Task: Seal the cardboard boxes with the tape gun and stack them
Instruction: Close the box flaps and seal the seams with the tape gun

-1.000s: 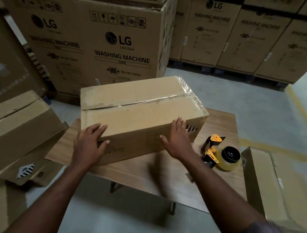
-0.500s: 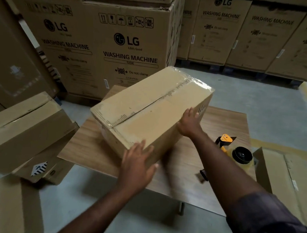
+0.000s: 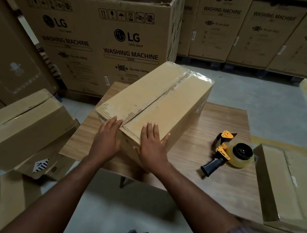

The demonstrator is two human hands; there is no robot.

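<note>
- Box (image 3: 155, 101) lies on the surface, long axis diagonal from near-left to far-right. Top seam runs the same way, with clear tape over the far end.
- Tape gun (image 3: 227, 154) lies on its side right of the box, handle toward the person.
- Surface (image 3: 207, 186) is wood-grain. Grey floor (image 3: 253, 95), cartons (image 3: 117, 48) behind.
- Left hand (image 3: 106, 142) and right hand (image 3: 151, 149) lie flat on the box's near end. Fingers (image 3: 150, 129) are straight, pressing, grasping nothing. The seam's near end sits between the hands.

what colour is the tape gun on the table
Yellow-orange frame with a black handle, seen in the head view: tape gun.
</note>
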